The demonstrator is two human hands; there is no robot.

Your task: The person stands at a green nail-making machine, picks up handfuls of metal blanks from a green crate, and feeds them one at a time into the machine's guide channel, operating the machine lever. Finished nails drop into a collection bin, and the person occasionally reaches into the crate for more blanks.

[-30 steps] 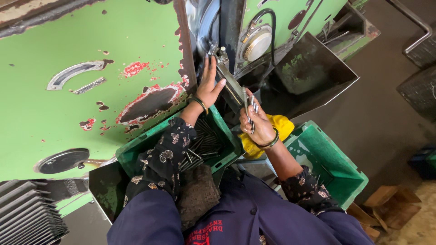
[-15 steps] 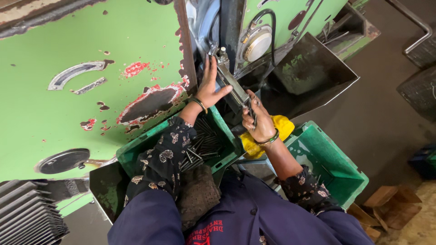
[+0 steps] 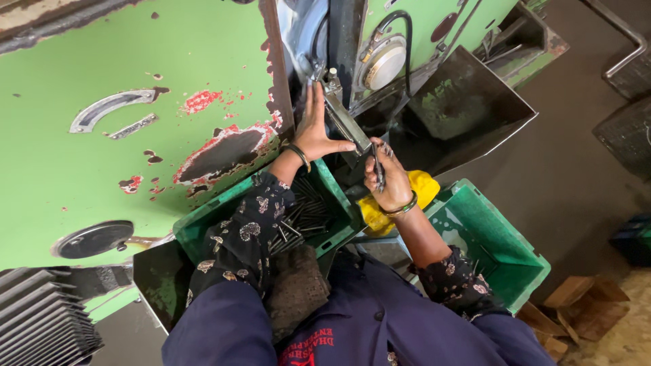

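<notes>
Pinched in the right hand is a thin dark metal tool, fingers curled tight around it, its tip pointing toward twelve o'clock at the lower end of the metal chute; whether tip and chute touch cannot be told; the left hand holds nothing, palm flat and fingers spread wide against the upper side of that chute, thumb stretched toward three o'clock. One bangle sits on each wrist. Two green plastic crates stand below the hands: the left crate at eight o'clock of the hands carries a heap of dark nails; the right crate lies at four o'clock; one yellow cloth shows just behind the right hand, between the two crates. One large green machine panel, its paint chipped to red and bare metal, fills the nine o'clock side; one dark metal hopper opens at two o'clock; one round pale fitting sits at twelve; grey concrete floor runs to three o'clock, with torn cardboard at five.
</notes>
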